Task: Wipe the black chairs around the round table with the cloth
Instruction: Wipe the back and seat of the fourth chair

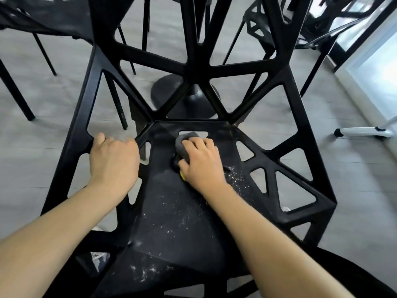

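A black chair (176,211) with an open geometric frame fills the view, its seat below me and its backrest rising away. White dust specks lie on the seat. My right hand (200,163) presses a grey cloth (182,140) with a yellow edge against the seat near the backrest. My left hand (113,159) grips the chair's left frame bar, fingers curled over it.
The round table's black pedestal base (169,93) stands on the grey floor behind the backrest. More black chairs (255,24) stand at the upper left and upper right. A white object (365,132) lies on the floor at right, near a window.
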`<state>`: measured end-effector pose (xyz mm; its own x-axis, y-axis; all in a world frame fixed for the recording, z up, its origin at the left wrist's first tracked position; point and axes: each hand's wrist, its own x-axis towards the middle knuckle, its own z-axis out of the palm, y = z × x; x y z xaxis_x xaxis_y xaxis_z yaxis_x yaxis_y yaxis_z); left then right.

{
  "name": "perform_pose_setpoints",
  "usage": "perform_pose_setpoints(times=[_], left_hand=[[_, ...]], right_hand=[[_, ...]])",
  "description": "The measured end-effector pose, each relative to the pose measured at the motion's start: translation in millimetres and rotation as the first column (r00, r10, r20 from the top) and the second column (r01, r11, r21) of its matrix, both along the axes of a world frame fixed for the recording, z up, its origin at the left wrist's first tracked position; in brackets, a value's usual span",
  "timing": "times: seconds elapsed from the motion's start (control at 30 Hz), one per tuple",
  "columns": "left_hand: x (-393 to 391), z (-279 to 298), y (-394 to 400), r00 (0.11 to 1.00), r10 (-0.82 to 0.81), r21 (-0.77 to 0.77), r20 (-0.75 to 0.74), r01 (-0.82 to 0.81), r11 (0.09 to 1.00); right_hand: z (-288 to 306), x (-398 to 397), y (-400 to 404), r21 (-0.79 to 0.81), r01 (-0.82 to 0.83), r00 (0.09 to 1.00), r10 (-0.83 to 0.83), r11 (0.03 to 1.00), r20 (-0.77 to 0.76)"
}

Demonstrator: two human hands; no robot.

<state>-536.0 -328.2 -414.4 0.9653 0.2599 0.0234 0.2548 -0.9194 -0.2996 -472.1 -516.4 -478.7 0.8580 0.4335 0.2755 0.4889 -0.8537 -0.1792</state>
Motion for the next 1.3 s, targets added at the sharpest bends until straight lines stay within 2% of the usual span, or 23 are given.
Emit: perform_pose_setpoints(times=[0.03, 0.1, 0.17, 0.27, 0.33, 0.43, 0.47, 0.57, 0.6, 0.63, 0.73, 0.83, 0.93, 1.0, 1.13, 1.2, 1.3], left_hand=[[-0.5, 0.2, 0.9, 1.000, -0.001, 0.010, 0.000, 0.001, 1.000], [-0.9, 0.0, 1.7, 1.000, 0.002, 0.027, -0.004, -0.002, 1.000], [-1.0, 0.5, 1.7, 1.000, -0.006, 0.025, -0.013, 0.007, 1.000], [0.8, 1.4, -1.4, 0.998, -0.058, -0.002, -0.014, 0.058, 0.998], [0.3, 1.2, -2.4, 0.998, -0.067, -0.038, 0.008, 0.067, 0.997], [-1.1, 6.6, -3.6, 0.997, -0.076, -0.034, 0.010, 0.077, 0.996], [-1.3, 6.6, -2.3, 0.996, -0.087, -0.031, -0.005, 0.087, 0.996], [-2.1, 3.8, 7.2, 0.987, -0.146, 0.000, -0.069, 0.147, 0.989], [-3.0, 1.9, 10.2, 0.982, -0.169, 0.014, -0.084, 0.171, 0.985], [-3.4, 0.5, 11.9, 0.977, -0.190, 0.019, -0.098, 0.193, 0.981], [-3.1, 2.4, 11.8, 0.971, -0.205, 0.025, -0.123, 0.210, 0.977], [-3.8, 8.7, 7.6, 0.970, -0.203, 0.015, -0.134, 0.207, 0.978], [-6.6, 7.8, 7.4, 0.972, -0.208, 0.063, -0.107, 0.216, 0.974], [-8.9, 4.5, 7.5, 0.971, -0.209, 0.109, -0.115, 0.222, 0.969], [-8.0, -0.8, 7.3, 0.974, -0.149, 0.183, -0.173, 0.180, 0.966], [-7.1, -3.6, 5.4, 0.975, -0.139, 0.183, -0.174, 0.171, 0.968], [-4.6, -5.9, 3.5, 0.980, -0.137, 0.179, -0.143, 0.161, 0.971]], right_hand=[[1.1, 10.3, -15.0, -0.040, -0.016, 0.999, 0.018, 0.999, 0.038], [3.0, 39.4, -51.0, -0.079, 0.114, 0.990, -0.106, 0.990, 0.097], [4.7, 60.2, -78.0, -0.036, 0.261, 0.962, -0.257, 0.965, 0.094], [0.4, 56.2, -62.3, 0.056, 0.351, 0.935, -0.353, 0.935, 0.040], [-1.8, 43.9, -40.7, 0.061, 0.262, 0.963, -0.265, 0.963, 0.042], [-8.7, 31.9, -39.8, 0.012, -0.036, 0.999, 0.036, 0.999, 0.040], [-5.8, 39.7, -45.2, 0.016, -0.038, 0.998, 0.037, 0.999, 0.052], [0.8, 65.8, -47.2, 0.138, 0.302, 0.953, -0.301, 0.943, -0.026], [1.0, 65.2, -39.2, 0.172, 0.347, 0.938, -0.339, 0.922, -0.072], [-0.3, 56.3, -28.1, 0.196, 0.312, 0.950, -0.300, 0.930, -0.086], [-5.4, -0.3, 10.2, 0.266, 0.034, 0.996, -0.011, 0.963, -0.087], [-2.0, -47.0, 30.7, 0.305, -0.113, 0.976, 0.164, 0.945, -0.146], [1.5, -64.2, 30.7, 0.243, -0.233, 0.953, 0.272, 0.942, -0.138], [1.3, -51.7, 14.3, 0.174, -0.174, 0.975, 0.195, 0.969, -0.108], [-0.4, -7.1, -52.3, 0.095, 0.152, 0.988, -0.152, 0.984, -0.010], [0.3, 5.0, -72.5, 0.102, 0.202, 0.979, -0.203, 0.974, 0.003], [-1.2, 7.2, -72.3, 0.153, 0.189, 0.981, -0.194, 0.970, 0.016]])
